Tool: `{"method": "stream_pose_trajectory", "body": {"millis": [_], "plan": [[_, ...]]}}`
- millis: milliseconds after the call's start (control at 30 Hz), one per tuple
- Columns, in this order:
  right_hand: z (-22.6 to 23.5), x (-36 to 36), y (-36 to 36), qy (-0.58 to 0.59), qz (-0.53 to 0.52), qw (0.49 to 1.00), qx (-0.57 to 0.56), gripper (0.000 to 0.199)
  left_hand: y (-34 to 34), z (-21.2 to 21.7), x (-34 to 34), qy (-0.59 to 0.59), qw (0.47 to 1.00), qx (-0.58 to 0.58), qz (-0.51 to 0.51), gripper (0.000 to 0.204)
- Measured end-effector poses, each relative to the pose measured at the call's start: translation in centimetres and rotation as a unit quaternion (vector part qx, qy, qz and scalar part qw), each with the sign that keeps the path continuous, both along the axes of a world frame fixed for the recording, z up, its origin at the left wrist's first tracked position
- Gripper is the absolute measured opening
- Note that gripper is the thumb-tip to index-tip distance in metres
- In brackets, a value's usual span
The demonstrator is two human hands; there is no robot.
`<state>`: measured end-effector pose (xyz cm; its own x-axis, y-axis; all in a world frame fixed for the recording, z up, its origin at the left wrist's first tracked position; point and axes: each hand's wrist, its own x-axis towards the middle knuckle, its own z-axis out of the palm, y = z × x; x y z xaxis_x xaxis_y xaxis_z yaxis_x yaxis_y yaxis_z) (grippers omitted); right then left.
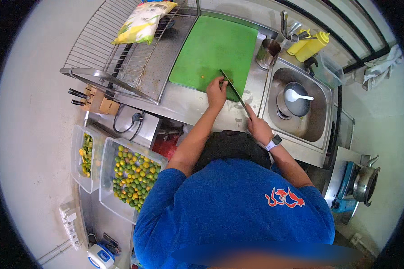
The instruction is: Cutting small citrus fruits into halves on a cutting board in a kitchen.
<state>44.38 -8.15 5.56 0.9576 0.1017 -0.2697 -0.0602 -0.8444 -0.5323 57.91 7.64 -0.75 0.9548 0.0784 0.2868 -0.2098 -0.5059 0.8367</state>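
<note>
Right hand (257, 127) grips knife (232, 87), blade angled up-left over green cutting board (211, 45)

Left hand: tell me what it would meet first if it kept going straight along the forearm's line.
Probably only bare green cutting board. The left hand points up-right across it, knife just to its right; depth is unclear.

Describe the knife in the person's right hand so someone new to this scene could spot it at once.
Start at the green cutting board on the steel counter, left of the sink. At the board's near right corner, the right hand holds a long, slim dark-bladed knife slanting over the board beside the left hand. The other knives sit in the wooden knife block.
</note>
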Motion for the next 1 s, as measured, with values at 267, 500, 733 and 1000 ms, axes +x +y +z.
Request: {"method": "stream_pose_trajectory", "body": {"millis": [267, 500, 733, 1000], "plan": [[0.4, -2.0, -1.3, -0.006, 0.01, 1.0, -0.012, 0.055, 0.3, -0.3, 0.5, 0.006, 1.0, -0.003, -0.007, 0.021], [-0.3, -3.3, -2.2, -0.174, 0.012, 0.965, 0.195, 0.056, 0.1, 1.3, 0.4, 0.014, 0.996, 0.072, -0.057, 0.031], [3.7, -3.2, -1.0, 0.034, -0.222, 0.886, 0.405, 0.052, -1.0, 2.8, 1.4, 0.002, 0.968, 0.218, -0.12, 0.041], [1.2, -4.0, -2.3, 0.006, -0.224, 0.897, 0.381, 0.054, 0.7, 1.5, 0.4, 0.031, 0.992, 0.059, -0.104, 0.033]]}}
